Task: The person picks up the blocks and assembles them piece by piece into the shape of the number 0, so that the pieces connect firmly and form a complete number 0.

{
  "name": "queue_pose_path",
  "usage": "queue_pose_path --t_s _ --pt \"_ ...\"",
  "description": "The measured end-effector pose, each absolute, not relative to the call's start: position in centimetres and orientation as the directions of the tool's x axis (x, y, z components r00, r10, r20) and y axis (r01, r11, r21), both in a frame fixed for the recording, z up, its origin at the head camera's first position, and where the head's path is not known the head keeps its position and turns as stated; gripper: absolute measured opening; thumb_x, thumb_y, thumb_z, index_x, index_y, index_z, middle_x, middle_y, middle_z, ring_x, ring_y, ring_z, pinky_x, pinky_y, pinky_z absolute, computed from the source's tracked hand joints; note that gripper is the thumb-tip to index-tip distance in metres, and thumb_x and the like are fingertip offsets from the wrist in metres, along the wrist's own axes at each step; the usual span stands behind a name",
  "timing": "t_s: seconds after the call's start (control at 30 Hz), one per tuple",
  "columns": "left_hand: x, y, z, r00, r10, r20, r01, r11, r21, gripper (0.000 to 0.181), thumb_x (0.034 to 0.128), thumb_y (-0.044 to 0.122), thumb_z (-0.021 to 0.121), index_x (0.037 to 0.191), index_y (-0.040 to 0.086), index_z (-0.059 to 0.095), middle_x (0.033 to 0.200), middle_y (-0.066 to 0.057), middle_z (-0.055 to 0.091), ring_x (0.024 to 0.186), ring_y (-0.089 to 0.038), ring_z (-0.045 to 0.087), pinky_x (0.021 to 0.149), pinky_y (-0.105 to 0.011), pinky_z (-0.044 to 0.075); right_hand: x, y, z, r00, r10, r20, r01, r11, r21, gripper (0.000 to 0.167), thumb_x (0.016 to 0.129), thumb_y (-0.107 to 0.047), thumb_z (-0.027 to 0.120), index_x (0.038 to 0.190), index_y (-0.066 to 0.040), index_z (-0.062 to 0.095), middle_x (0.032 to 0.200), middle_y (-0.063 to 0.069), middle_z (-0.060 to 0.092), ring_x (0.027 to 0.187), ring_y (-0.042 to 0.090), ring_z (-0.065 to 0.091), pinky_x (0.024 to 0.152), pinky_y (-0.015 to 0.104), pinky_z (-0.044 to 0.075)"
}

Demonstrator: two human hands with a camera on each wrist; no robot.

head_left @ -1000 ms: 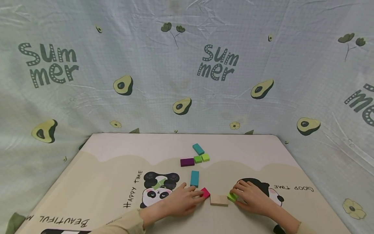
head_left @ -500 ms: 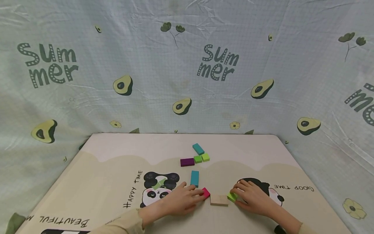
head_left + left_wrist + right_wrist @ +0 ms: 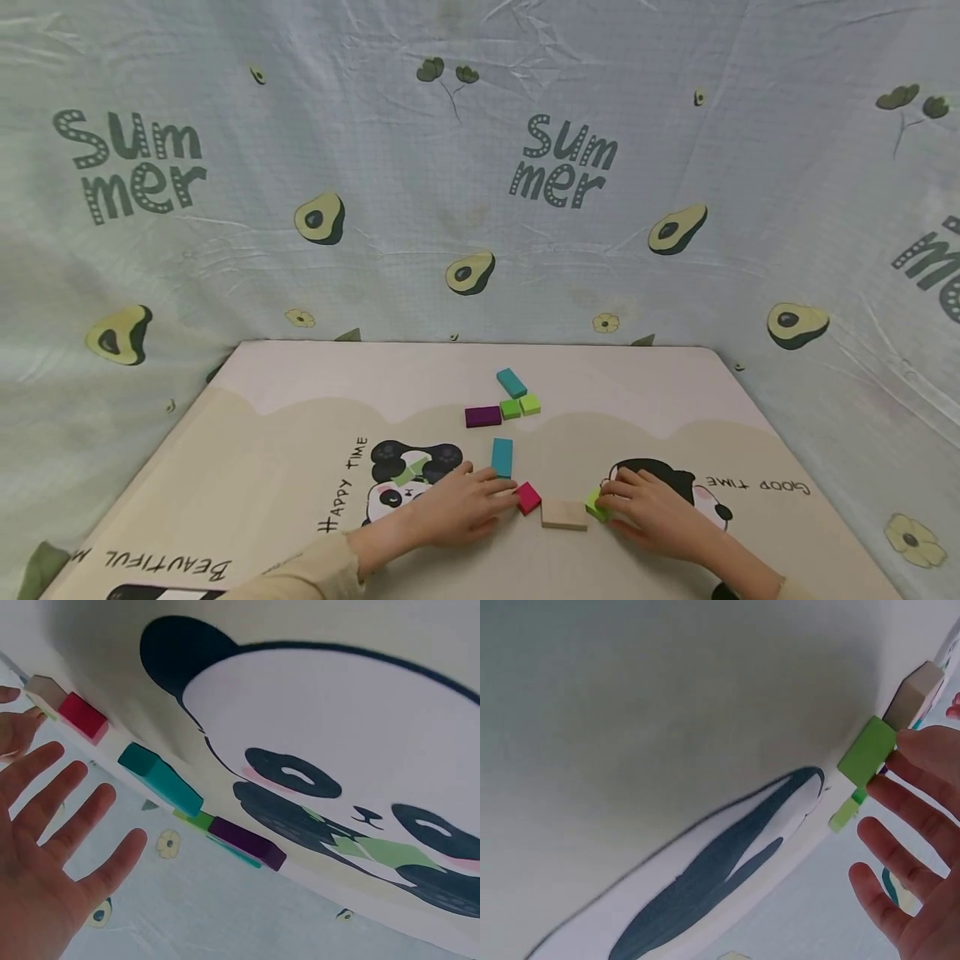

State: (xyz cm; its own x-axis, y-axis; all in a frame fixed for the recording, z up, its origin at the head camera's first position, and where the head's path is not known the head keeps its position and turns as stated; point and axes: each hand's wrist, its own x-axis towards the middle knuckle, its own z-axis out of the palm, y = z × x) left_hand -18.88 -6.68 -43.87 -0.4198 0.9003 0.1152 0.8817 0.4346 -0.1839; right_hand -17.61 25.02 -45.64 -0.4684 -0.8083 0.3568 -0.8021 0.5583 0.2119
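A row on the table [image 3: 262, 467] holds a red block [image 3: 528, 497], a plain wooden block [image 3: 564, 515] and a light green block [image 3: 595, 504]. My left hand [image 3: 453, 508] is just left of the red block, its fingers spread and holding nothing in the left wrist view. Its fingertips lie close below a teal block [image 3: 502, 457]. At the right end, my right hand [image 3: 654, 512] has thumb and fingertips at the light green block's edge, with the other fingers loosely extended in the right wrist view. Exact contact there is hard to tell.
Farther back lie a purple block [image 3: 483, 417], a green block [image 3: 511, 409], a lime block [image 3: 530, 404] and another teal block [image 3: 512, 382]. A patterned curtain [image 3: 390, 250] rises behind the table's far edge. Pandas and lettering are printed on the tabletop.
My left hand has drawn back left from the red block, which is now fully uncovered. My right fingers have shifted slightly right on the light green block. The blocks keep their places.
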Motion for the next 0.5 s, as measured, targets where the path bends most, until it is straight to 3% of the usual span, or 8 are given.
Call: queue_pose_path --t_s 0.3,0.5 --pt "-19.6 -7.3 -43.8 -0.442 0.882 0.163 0.863 0.468 -0.192 0.038 0.0845 0.030 0.058 0.122 0.023 0.054 0.121 0.007 0.056 0.097 -0.009 0.051 0.073 -0.022 0.041 -17.7 25.0 -45.1 -0.455 -0.822 0.342 -0.834 0.529 0.161 0.024 0.065 -0.023 0.075 0.088 -0.023 0.066 0.084 -0.015 0.062 0.074 0.003 0.038 0.062 0.019 0.031" --pt "-20.3 -7.7 -43.5 -0.446 0.869 0.214 0.842 0.488 -0.229 0.036 0.0836 0.029 0.059 0.118 0.022 0.056 0.117 0.006 0.057 0.097 -0.010 0.052 0.074 -0.024 0.042 -17.9 25.0 -45.0 -0.464 -0.820 0.334 -0.839 0.528 0.130 0.022 0.067 -0.022 0.075 0.087 -0.024 0.067 0.083 -0.016 0.063 0.072 0.002 0.036 0.061 0.017 0.030"
